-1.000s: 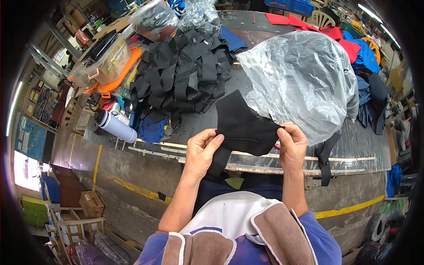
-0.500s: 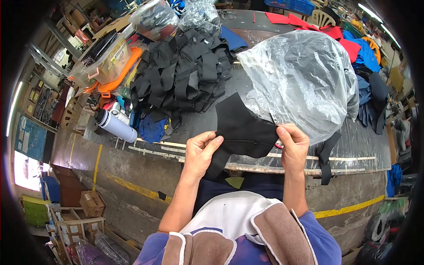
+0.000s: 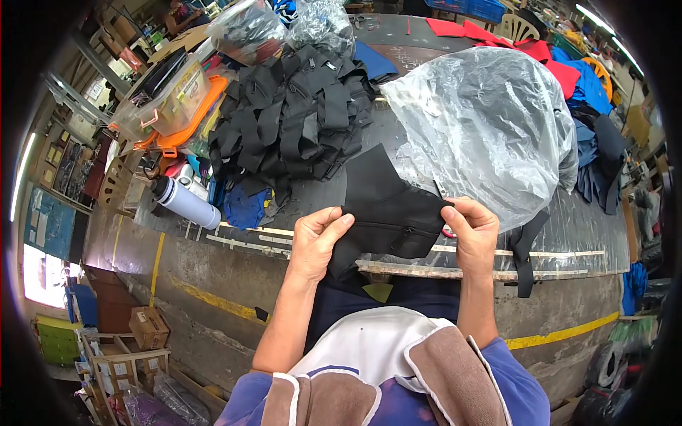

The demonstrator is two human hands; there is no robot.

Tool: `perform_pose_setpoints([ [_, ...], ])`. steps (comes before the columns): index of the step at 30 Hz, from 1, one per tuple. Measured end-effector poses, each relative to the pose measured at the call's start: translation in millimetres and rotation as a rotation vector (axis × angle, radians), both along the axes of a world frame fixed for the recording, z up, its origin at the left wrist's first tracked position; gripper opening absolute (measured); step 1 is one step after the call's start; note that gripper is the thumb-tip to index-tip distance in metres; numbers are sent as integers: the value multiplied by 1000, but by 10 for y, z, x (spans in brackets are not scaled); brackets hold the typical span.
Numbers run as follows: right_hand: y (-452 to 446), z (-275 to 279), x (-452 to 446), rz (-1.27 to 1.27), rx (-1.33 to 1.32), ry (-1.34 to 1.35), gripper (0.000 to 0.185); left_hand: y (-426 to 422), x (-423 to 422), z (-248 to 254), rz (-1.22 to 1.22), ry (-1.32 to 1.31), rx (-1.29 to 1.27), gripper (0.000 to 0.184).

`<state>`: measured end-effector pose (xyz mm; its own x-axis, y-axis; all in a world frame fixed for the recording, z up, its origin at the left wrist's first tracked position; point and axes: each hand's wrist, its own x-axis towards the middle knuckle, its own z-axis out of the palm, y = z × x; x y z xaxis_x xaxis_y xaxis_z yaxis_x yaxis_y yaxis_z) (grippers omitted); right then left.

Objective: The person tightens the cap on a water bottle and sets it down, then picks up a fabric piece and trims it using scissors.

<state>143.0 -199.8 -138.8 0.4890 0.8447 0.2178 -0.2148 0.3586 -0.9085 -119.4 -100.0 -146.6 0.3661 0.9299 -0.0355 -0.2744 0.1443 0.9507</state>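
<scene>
Since half a second ago your left hand (image 3: 318, 241) has shifted a little outward and the black piece (image 3: 383, 186) has turned in your grip, so its zip (image 3: 380, 226) faces you more fully and the zip pull (image 3: 408, 231) now shows, nearer the right end. Your right hand (image 3: 474, 234) has hardly moved. That seems to leave the zip plainer to look over, though the stitching is too small to judge.

The black piece is stretched between your two hands, above the near edge of the surface (image 3: 600, 231), with a wide flap reaching away from you and a lower part dropping toward your lap. Your left fingers pinch its left edge, thumb on top, beside the zip's left end; your right fingers pinch the opposite corner. The zip runs across the gap from one grip toward the other.

Just beside the right fingers is a partly hidden red loop (image 3: 447, 232), perhaps a scissor handle. Beyond the piece, the black pile (image 3: 291, 121) lies to the left and the clear bag (image 3: 490, 128) to the right; the bottle (image 3: 188, 204) is well apart from your left hand, and a black strap (image 3: 524, 259) hangs over the near edge, right of your right hand
</scene>
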Motion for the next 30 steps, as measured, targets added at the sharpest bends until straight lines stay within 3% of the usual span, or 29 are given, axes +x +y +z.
perform_pose_setpoints([
  [6,0,-36,37,18,-61,16,13,23,-6,-87,-47,-39,29,4],
  [10,35,-78,43,74,123,69,9,24,-6,-86,-82,-58,-14,4],
  [13,36,-165,29,103,28,293,6,29,14,9,-96,-79,-56,4],
  [18,30,-288,73,92,-26,279,6,54,-33,-35,-87,-116,-130,5],
  [21,36,-359,130,204,-59,535,6,63,-31,-15,-93,-176,-174,5],
  [26,33,-298,34,175,-28,493,6,106,-62,-24,-81,-75,28,4],
  [30,63,-263,10,161,0,615,5,55,-68,88,-99,-134,-123,6],
])
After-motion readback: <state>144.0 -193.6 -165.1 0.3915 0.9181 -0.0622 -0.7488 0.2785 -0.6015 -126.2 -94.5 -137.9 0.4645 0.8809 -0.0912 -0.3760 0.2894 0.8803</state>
